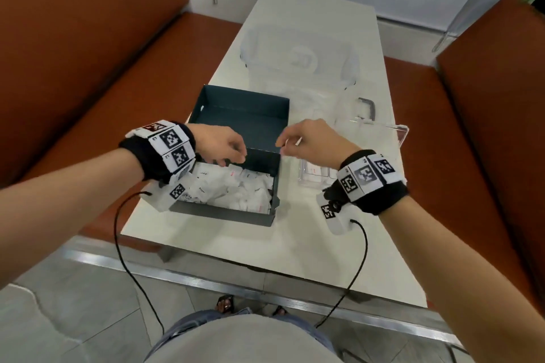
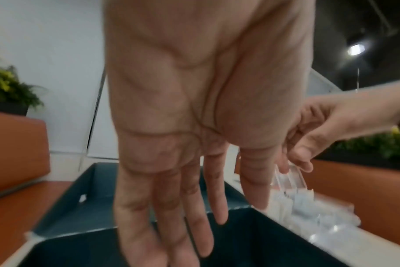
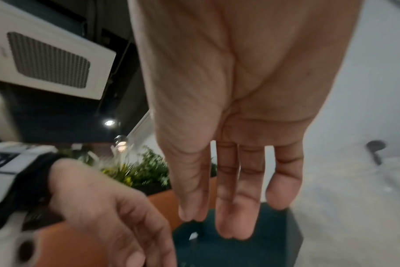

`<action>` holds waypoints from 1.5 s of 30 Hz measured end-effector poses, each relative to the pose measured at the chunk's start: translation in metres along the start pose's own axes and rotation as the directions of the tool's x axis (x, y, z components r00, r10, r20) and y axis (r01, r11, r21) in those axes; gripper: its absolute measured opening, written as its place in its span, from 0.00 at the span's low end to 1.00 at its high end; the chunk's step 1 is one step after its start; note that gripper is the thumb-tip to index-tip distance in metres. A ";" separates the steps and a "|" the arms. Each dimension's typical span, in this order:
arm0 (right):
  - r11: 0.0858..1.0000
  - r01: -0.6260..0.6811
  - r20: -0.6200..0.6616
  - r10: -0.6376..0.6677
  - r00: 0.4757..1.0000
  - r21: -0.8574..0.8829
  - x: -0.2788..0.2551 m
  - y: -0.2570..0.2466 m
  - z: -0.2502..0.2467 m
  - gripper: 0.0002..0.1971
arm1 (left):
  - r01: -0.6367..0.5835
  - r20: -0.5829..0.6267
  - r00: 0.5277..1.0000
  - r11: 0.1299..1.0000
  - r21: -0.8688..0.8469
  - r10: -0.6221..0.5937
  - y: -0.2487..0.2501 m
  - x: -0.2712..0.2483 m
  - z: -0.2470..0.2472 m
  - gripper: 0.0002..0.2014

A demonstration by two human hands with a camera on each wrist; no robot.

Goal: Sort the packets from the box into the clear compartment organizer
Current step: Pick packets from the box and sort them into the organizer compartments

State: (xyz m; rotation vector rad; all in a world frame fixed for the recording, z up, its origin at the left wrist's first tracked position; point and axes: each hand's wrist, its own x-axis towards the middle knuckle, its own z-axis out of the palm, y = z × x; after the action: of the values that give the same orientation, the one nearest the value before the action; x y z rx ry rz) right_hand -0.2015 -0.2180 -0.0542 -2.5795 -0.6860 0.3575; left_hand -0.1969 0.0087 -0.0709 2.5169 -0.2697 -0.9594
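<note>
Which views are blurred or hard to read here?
Head view: mostly sharp, though the clear organizer nearly vanishes against the pale table. Left wrist view: left hand fills the frame, organizer smeared. Right wrist view: right hand dominates, background motion-blurred.

The head view looks steeply down from above at the pale table (image 1: 318,38), taking in both forearms, the dark box (image 1: 236,115) and the floor. The left wrist view sits right under the left hand (image 2: 201,101), very near the palm, and looks along the fingers over the box (image 2: 251,240) toward the right side. The right wrist view sits as near under the right hand (image 3: 237,86) and looks along its fingers, tilted up toward the ceiling. All three share the box (image 3: 235,249); each wrist view catches the other hand at its edge.
</note>
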 end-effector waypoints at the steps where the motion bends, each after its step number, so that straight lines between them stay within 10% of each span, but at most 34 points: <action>1: 0.999 0.033 0.061 -0.031 0.998 -0.031 0.008 -0.010 0.009 0.09 | 0.023 0.017 1.000 0.995 0.095 -0.025 -0.007 0.000 0.001 0.15; 10: 0.921 0.012 0.361 0.140 0.922 -0.388 0.057 -0.040 0.078 0.22 | 0.132 -0.016 0.990 0.915 0.381 -0.137 -0.027 0.015 0.031 0.19; 24: 0.855 -0.055 0.363 0.276 0.890 -0.515 0.055 -0.039 0.107 0.25 | -0.008 -0.071 0.995 0.788 0.615 0.065 -0.006 0.045 0.073 0.24; 45: 0.845 -0.021 0.300 0.213 0.930 -0.535 0.054 -0.022 0.114 0.14 | 0.142 -0.039 0.988 0.806 0.575 -0.147 -0.010 0.046 0.066 0.15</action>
State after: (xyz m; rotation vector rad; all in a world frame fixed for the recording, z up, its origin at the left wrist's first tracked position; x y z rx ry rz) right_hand -0.2056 -0.1323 -0.1498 -3.1295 -0.8409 0.7826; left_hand -0.2063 -0.0189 -0.1466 3.1284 -0.4313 -1.0694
